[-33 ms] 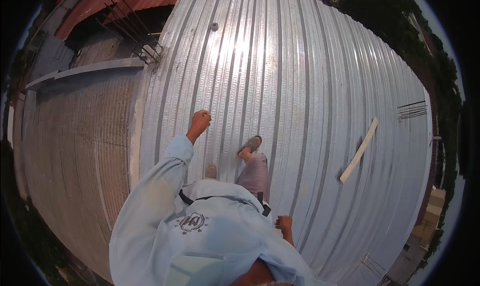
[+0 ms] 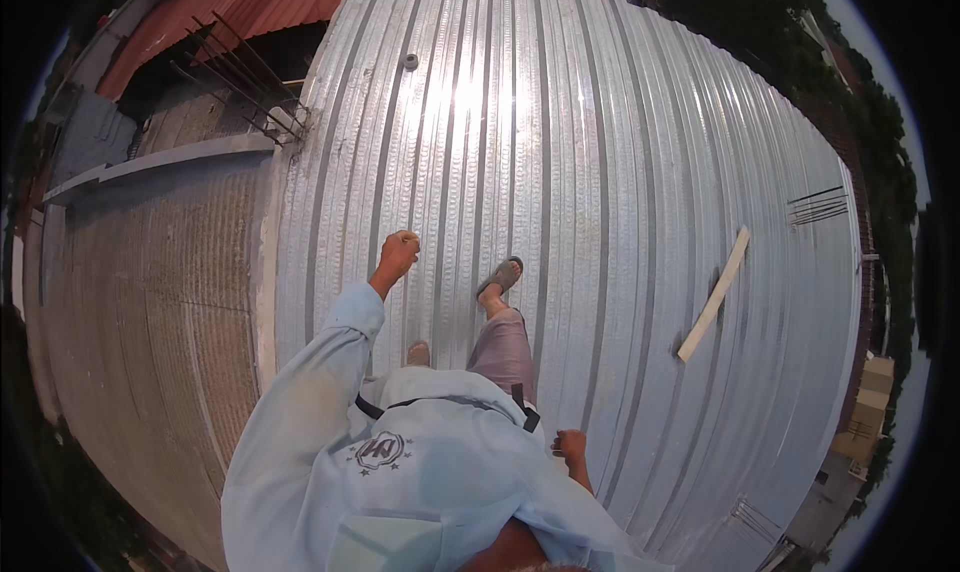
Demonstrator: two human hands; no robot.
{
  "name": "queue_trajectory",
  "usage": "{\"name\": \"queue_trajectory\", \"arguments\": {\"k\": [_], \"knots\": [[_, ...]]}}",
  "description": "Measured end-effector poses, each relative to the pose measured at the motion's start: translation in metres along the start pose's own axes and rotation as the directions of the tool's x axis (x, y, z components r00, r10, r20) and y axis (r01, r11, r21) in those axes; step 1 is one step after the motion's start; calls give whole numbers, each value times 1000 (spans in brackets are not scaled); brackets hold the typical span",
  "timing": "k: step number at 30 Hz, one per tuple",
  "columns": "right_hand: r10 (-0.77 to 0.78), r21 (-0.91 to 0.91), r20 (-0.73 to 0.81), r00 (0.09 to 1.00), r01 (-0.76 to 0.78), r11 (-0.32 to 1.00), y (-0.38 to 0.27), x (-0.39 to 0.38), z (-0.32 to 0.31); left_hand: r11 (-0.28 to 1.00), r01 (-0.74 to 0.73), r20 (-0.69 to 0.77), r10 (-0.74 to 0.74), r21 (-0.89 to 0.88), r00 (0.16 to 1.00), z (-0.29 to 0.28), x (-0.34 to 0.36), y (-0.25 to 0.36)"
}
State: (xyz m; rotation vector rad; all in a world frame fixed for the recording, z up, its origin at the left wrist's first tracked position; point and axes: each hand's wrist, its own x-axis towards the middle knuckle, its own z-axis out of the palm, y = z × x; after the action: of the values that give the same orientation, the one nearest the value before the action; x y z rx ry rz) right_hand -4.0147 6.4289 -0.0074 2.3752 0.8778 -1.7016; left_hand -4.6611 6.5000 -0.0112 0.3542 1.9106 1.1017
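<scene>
My left hand (image 2: 397, 257) is held out ahead of my body, above the ribbed metal sheeting (image 2: 570, 172), its fingers curled closed. Something small and pale shows at the fingertips, too small to name. Low at my right side, my right hand (image 2: 570, 445) hangs beside my hip with the fingers curled in; whether it holds anything is hidden. One sandalled foot (image 2: 500, 276) is placed forward on the ribs, and the other foot (image 2: 419, 353) shows partly below my left hand.
A pale wooden strip (image 2: 714, 295) lies on the sheeting to the right. Far ahead sits a small round grey object (image 2: 411, 62). Bare rebar (image 2: 235, 57) sticks up at the far left, beside a low wall (image 2: 268, 262). More rods (image 2: 818, 207) protrude near the right edge.
The view has shifted slightly over the sheeting. My left hand appears a little lower and further left, still closed. More of my rear foot shows.
</scene>
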Motion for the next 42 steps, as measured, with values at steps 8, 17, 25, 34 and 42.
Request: {"name": "queue_trajectory", "arguments": {"k": [8, 17, 25, 34, 42], "knots": [[-211, 25, -9, 977, 211, 977, -345, 150, -46, 942, 332, -27, -331, 38, 943, 64, 106, 38], [-680, -191, -169, 714, 653, 733, -785, 257, -120, 790, 573, -160, -608, -219, 778, 53, 212, 108], [-825, -299, -25, 564, 784, 545, -1035, 272, -128, 721, 667, 192, -639, -188, 745, 158, 461, 198], [-311, 106, -160, 937, 330, 938, -1118, 415, -179, 995, -32, 120, 44, -98, 992, 310, 706, 624], [-239, -310, 201, 950, 293, 905, -1242, 519, -81, 963, 195, -35, -205, -183, 978, 298, 853, 593]]}}
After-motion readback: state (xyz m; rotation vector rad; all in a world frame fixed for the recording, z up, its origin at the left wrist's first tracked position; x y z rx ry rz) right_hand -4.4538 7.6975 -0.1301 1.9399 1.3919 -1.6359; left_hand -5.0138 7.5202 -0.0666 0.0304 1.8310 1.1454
